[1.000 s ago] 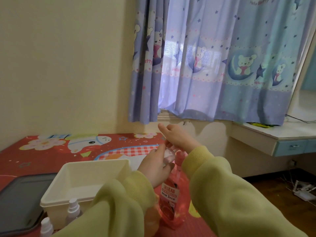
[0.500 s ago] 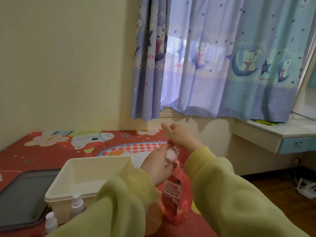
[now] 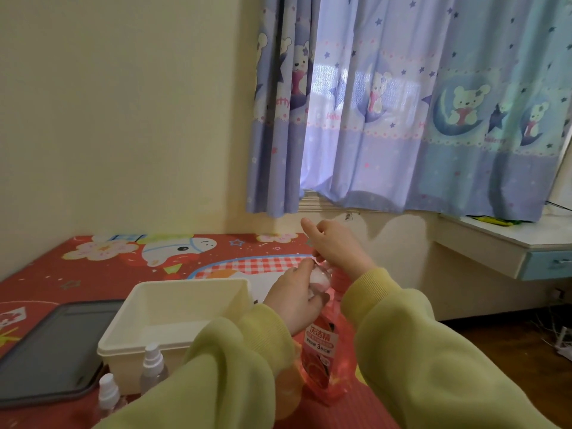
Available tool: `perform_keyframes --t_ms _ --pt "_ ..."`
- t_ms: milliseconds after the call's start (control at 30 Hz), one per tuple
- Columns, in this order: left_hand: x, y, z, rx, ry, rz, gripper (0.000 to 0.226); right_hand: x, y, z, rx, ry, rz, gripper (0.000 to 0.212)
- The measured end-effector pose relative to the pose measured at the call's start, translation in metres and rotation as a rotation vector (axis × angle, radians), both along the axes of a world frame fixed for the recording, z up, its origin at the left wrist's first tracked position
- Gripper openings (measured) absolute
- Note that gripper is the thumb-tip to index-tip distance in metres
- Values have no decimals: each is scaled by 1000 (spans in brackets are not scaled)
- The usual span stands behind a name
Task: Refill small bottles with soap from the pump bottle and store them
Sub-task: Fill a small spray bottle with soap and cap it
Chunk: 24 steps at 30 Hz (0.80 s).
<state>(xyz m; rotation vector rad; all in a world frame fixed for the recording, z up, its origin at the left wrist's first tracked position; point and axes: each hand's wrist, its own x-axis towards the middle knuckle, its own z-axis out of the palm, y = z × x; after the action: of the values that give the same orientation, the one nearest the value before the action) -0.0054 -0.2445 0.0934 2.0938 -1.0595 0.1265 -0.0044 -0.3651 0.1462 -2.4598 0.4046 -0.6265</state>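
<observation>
A pink pump bottle [image 3: 322,351] of soap stands on the red mat, its label facing me. My right hand [image 3: 337,249] rests on top of its pump head, index finger raised. My left hand [image 3: 294,300] grips a small clear bottle [image 3: 318,278] held against the pump spout; pale soap shows inside it. Two small spray bottles with white caps, one [image 3: 152,365] and another [image 3: 108,393], stand at the lower left in front of a white plastic bin [image 3: 173,314]. My yellow sleeves hide the pump bottle's left side.
A grey tray [image 3: 46,348] lies left of the bin on the red cartoon-print mat [image 3: 93,261]. A wall and blue bear-print curtains [image 3: 402,103] stand behind. A white desk with a blue drawer [image 3: 544,264] is at the right, over a wooden floor.
The view has shifted slightly, so the scene sits higher and more to the right. Both hands stay at the pump head with the small bottle under the spout.
</observation>
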Motion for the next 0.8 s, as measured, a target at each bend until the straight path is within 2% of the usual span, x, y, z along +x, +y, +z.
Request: perform_keyframes --t_ms 167,400,800 --pt "1 -2 11 9 -18 -22 44 2 -1 12 -6 76 13 50" --pt "2 -4 1 -9 9 -2 43 3 -3 5 -119 49 -50 47" --pt "5 -1 14 56 -62 -11 44 2 2 16 -51 97 -10 37"
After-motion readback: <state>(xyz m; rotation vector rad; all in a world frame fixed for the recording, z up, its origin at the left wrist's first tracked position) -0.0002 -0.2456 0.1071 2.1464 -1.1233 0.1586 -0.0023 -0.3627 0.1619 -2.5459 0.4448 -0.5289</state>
